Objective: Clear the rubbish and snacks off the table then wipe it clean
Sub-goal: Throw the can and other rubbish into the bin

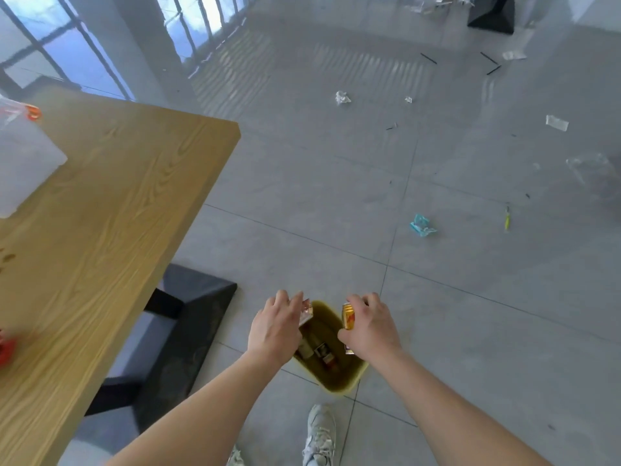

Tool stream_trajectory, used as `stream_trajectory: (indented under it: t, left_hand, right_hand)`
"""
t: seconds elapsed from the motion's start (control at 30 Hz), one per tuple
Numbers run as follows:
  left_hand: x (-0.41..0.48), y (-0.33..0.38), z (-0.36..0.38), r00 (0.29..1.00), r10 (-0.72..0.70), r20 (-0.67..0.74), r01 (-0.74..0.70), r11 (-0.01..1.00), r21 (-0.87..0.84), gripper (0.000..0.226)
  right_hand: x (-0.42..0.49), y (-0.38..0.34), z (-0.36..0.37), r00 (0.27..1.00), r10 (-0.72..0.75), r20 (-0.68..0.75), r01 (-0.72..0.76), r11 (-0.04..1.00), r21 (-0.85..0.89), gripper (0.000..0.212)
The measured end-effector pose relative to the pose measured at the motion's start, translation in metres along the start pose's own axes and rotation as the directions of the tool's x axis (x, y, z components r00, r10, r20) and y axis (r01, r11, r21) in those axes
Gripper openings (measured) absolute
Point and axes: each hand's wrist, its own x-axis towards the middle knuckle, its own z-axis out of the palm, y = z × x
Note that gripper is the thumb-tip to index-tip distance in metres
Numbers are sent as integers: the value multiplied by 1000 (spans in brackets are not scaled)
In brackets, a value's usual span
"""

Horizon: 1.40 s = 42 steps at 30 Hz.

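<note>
Head view: right hand [369, 327] grips the upright can [348, 316], left hand [276, 326] pinches a wrapper [306, 313], both directly above the bin [339, 385].

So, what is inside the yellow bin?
A few blurred containers lie in the yellow bin. The left hand with a packet and right hand with a can hide its sides.

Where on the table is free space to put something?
The table is bare from the white container to its right edge. Crowded: over the yellow bin, where the left hand holds a packet and the right hand a can.
</note>
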Motion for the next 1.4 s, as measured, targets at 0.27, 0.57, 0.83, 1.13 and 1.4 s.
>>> stream_trajectory:
  t: [0.27,0.57,0.83,1.13,1.4]
  left_hand:
    - [44,-14,87,989,-5,150,3,1000,11,66]
    - [82,-43,201,971,-39,236,32,999,32,62]
    - [106,-58,264,968,-12,252,-4,998,65,69]
    - [114,-65,287,974,4,228,-30,994,108,77]
    - [109,-78,274,975,-4,221,-36,984,176,75]
  right_hand:
    - [43,43,76,995,56,87,-58,998,24,67]
    - [89,91,177,978,94,187,-99,995,14,68]
    - [110,111,235,973,111,201,-111,994,-7,68]
    - [119,114,260,965,150,214,-145,989,-36,73]
    - [117,113,243,968,149,201,-147,989,-23,57]
